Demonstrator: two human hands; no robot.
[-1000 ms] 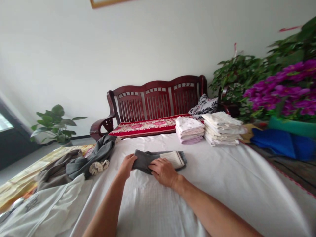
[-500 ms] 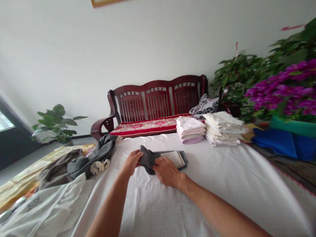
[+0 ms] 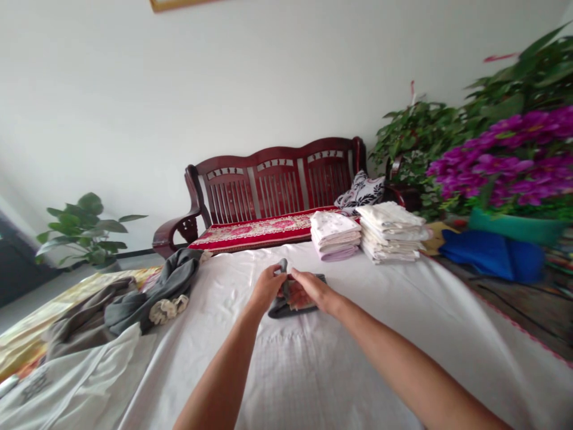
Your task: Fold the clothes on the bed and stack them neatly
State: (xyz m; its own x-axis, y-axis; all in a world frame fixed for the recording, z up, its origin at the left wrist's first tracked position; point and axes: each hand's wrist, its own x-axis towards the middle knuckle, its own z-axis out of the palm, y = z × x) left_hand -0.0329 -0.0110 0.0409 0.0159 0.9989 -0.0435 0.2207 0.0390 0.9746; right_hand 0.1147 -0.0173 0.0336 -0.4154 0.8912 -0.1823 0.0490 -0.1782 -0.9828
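A small dark grey garment [image 3: 286, 307] lies folded on the white cloth-covered table [image 3: 403, 322] in front of me. My left hand [image 3: 267, 286] pinches its left end and has it raised and turned over towards the right. Beside it, my right hand [image 3: 308, 289] rests on top of the garment with fingers curled on the cloth. The two hands almost touch above the bundle, which they largely hide.
Two stacks of folded pale cloths [image 3: 335, 235] [image 3: 393, 232] stand at the table's far edge. Loose grey and white clothes [image 3: 147, 292] [image 3: 67, 382] lie heaped at the left. A red wooden bench [image 3: 268, 197] stands behind. Potted plants with purple flowers [image 3: 505, 155] and blue cloth [image 3: 487, 254] sit right.
My left hand lifted the garment's left end and carried it rightwards over the rest, so the bundle is now shorter. My right hand slid left to meet it. The view shifted slightly.
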